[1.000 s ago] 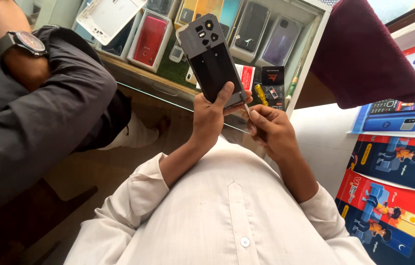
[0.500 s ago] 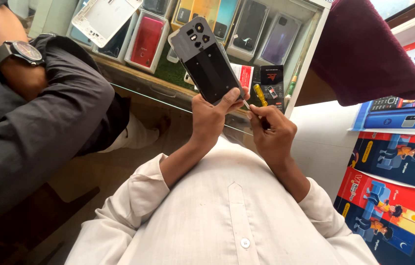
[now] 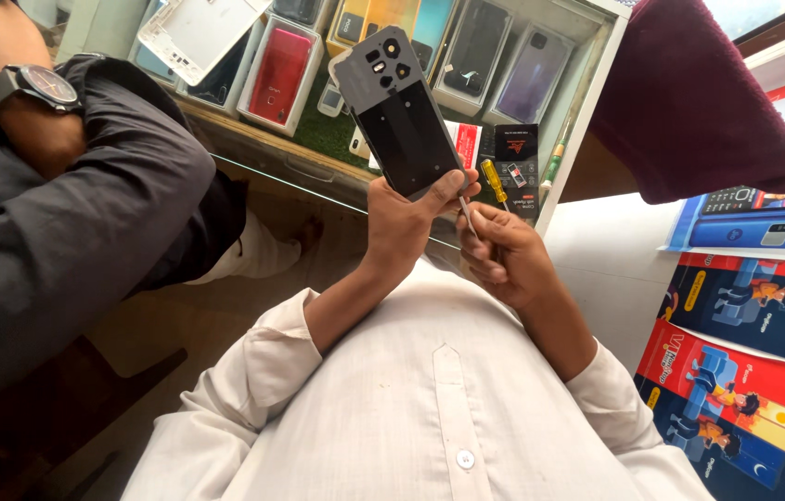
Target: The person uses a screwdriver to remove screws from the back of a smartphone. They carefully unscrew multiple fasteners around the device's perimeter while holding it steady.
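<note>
My left hand (image 3: 406,218) grips the lower end of a dark smartphone (image 3: 397,111), held upright with its back panel and camera cluster toward me. My right hand (image 3: 504,255) is closed around a thin metal tool (image 3: 467,215) whose tip touches the phone's bottom edge near my left thumb. Both hands are raised in front of my chest, over my white shirt (image 3: 430,408), near the edge of a glass display counter (image 3: 318,167).
The counter holds phone cases, boxed phones, a red phone (image 3: 279,65), a white back cover (image 3: 198,32) and a yellow-handled screwdriver (image 3: 495,181). Another person's dark-sleeved arm (image 3: 68,213) with a wristwatch (image 3: 35,85) fills the left. A maroon cloth (image 3: 689,93) and posters lie at right.
The phone and both hands sit slightly lower and closer to me than a second ago. The tool tip now rests at the phone's bottom edge. The other person's arm has barely shifted.
</note>
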